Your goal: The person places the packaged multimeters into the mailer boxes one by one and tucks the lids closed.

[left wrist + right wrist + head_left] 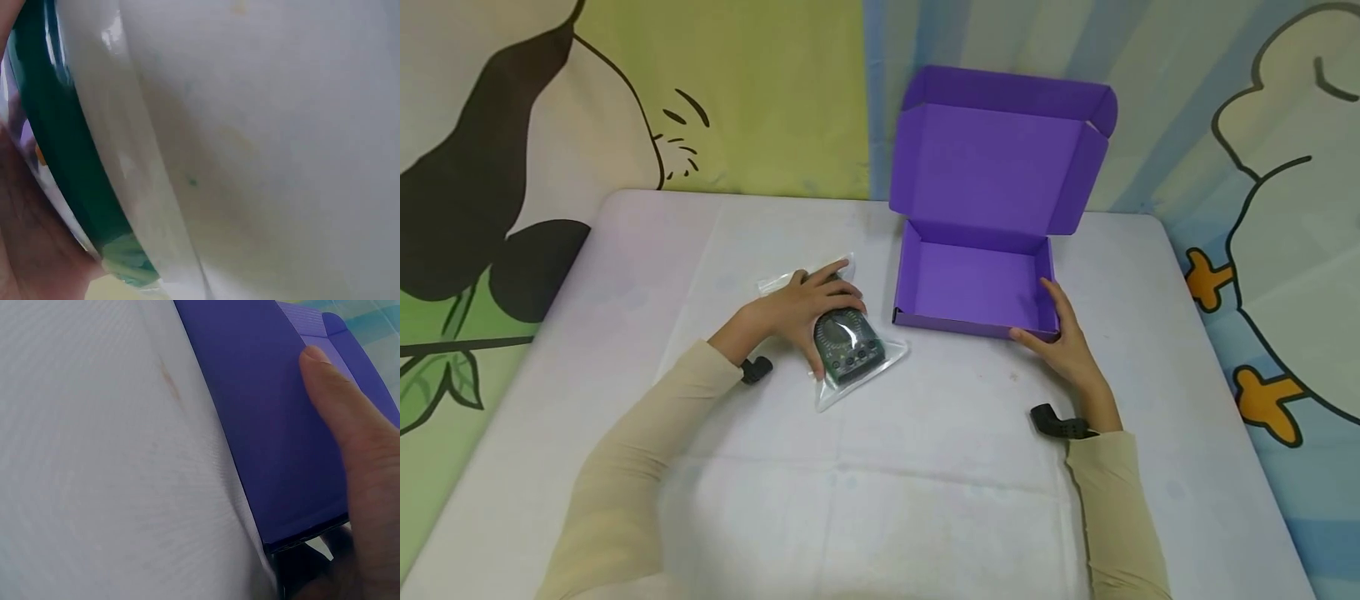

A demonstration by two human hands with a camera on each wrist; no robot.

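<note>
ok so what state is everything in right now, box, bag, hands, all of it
Purple box: open, upright on the table
Lid: raised, tilted back
Clear bag: around the meter; sealed or not, cannot tell
Green meter: inside the bag, dial side up
Left hand: gripping the bagged meter
Right hand: holding the box's near right corner
White cloth: spread, creased
</note>
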